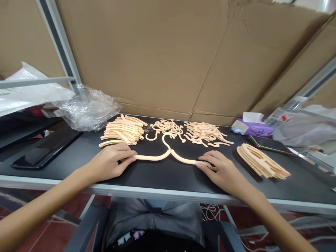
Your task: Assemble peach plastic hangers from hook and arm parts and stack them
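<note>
Hanger (pixel 168 154): pale peach plastic, flat on black table (pixel 65 154) near front edge, two arms sweeping outward in shallow curves from a centre joint, hook curling up and away toward the far side. Left arm tip sits under the fingers of the left hand (pixel 110 162); right arm tip under the fingers of the right hand (pixel 223 171). Both hands press palm-down, hanger lying level between them.

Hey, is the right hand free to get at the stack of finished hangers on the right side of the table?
Probably yes. The right hand rests on one end of the hanger, and the stack lies just to its right on the table with bare surface between them. It would have to let go of the hanger first.
</note>
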The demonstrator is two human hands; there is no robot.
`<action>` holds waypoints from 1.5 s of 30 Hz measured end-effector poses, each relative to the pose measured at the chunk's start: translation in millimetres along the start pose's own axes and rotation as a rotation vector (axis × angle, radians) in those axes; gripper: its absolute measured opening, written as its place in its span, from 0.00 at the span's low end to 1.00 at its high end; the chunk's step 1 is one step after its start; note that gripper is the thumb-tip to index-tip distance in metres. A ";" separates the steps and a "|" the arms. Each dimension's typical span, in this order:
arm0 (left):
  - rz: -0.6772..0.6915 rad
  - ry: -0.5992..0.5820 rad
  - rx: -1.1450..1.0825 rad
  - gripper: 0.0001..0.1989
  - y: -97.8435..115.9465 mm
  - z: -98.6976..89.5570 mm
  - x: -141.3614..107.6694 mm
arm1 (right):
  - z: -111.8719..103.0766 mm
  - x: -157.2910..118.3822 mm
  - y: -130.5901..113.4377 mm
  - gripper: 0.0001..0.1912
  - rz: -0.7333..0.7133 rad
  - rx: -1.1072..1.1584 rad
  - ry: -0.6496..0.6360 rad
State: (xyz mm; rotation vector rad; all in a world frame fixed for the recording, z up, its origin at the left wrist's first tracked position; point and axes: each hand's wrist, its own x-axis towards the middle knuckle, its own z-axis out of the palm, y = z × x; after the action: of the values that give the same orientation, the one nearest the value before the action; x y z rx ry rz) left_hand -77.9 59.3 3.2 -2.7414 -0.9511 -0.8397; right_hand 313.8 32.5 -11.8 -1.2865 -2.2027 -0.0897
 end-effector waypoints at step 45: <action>-0.236 0.045 0.511 0.34 78.6 13.8 -82.2 | 9.1 -93.8 -35.5 0.34 0.032 -0.475 0.136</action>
State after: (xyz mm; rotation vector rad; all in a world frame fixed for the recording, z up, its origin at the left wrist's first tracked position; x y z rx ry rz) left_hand -77.4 -43.4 -47.7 -2.1986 -1.2881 -0.5806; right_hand 315.1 -56.3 -59.5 -1.5090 -2.1123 -0.7023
